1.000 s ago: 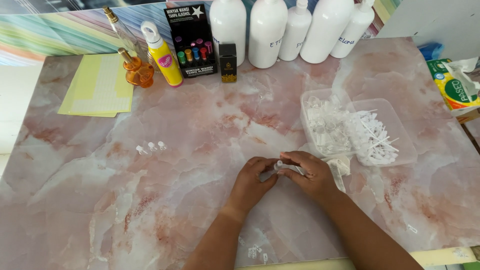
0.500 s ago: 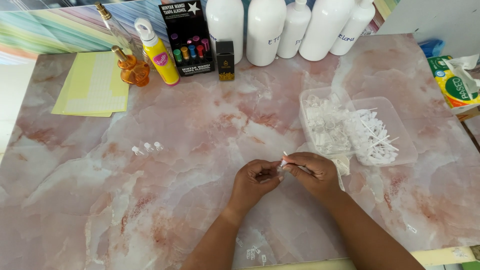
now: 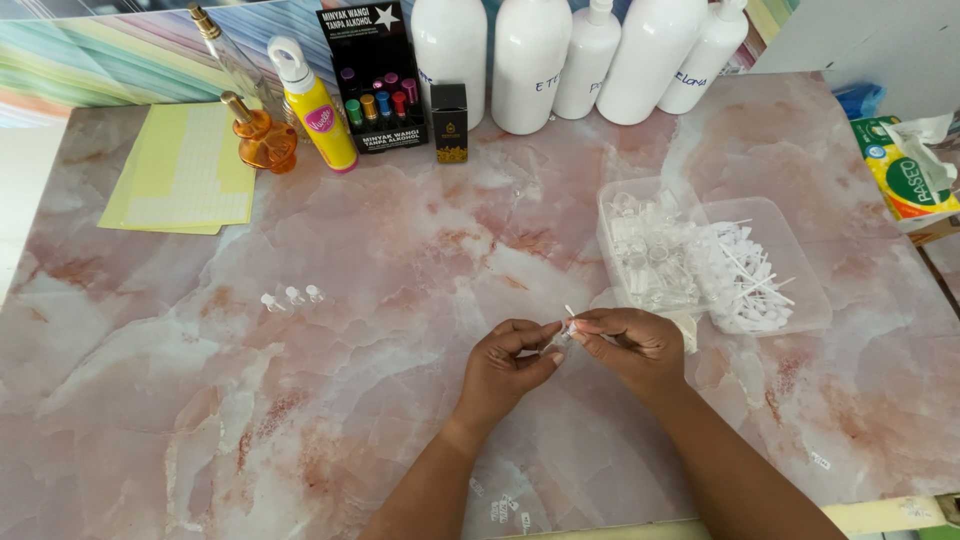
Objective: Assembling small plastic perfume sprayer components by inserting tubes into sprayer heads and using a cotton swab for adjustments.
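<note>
Sheets of pale yellow paper with a grid of small labels [image 3: 185, 170] lie at the far left of the pink marble-patterned table [image 3: 330, 400]. Just right of them stand an orange glass perfume bottle with a gold cap [image 3: 262, 135], a yellow spray bottle with a white nozzle [image 3: 312, 105], a black display box of small coloured vials [image 3: 372, 80] and a small black carton [image 3: 449, 122]. Three tiny clear vials [image 3: 293, 297] sit in a short row on the bare table, well apart from the hands. Nearer the front edge, the left hand [image 3: 505, 365] is curled with its fingertips pinched on a tiny clear vial [image 3: 557, 340]. The right hand [image 3: 635, 345] meets it from the other side, its fingers narrowed on the same vial, from which a thin white stick juts up. Along the back edge stands a row of tall white plastic bottles [image 3: 530, 60]. Right of the hands rests a clear plastic tray [image 3: 812, 300] holding clear vials and white stick inserts. A green and yellow tissue packet [image 3: 905, 175] lies at the far right.
</note>
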